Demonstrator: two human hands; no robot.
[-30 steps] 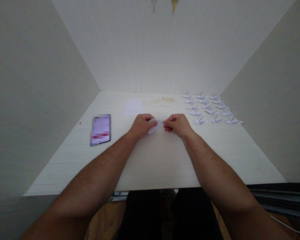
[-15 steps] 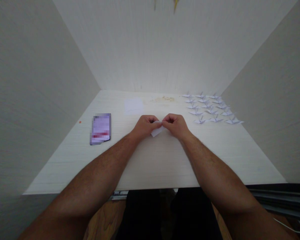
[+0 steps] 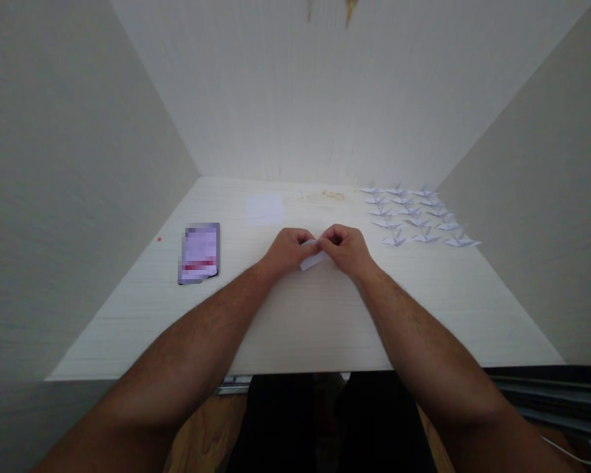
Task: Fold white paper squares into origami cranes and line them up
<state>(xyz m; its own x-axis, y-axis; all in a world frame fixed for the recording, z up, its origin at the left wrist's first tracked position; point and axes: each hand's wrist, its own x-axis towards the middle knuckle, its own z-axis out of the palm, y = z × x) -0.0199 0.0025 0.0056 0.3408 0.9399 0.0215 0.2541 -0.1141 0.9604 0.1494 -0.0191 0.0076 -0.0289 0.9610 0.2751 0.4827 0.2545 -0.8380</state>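
A small piece of folded white paper [image 3: 311, 260] is pinched between my two hands over the middle of the table. My left hand [image 3: 291, 249] grips its left side, thumb and fingers closed. On the other side my right hand [image 3: 343, 244] pinches the paper's upper right part, the thumb tips of both hands nearly touching. Much of the paper is hidden by the fingers, so its exact folds cannot be made out.
Several white paper cranes [image 3: 426, 237] stand in rows at the table's back right. White paper sheets [image 3: 264, 209] lie behind my left hand. A blurred-out device or booklet [image 3: 199, 253] lies at the left, near a small orange spot [image 3: 159, 240]. Walls enclose the table [image 3: 315, 328] on three sides.
Both hands keep pinching the paper in nearly the same place. The right fingers have shifted very slightly over it, and the whole view has moved a little.
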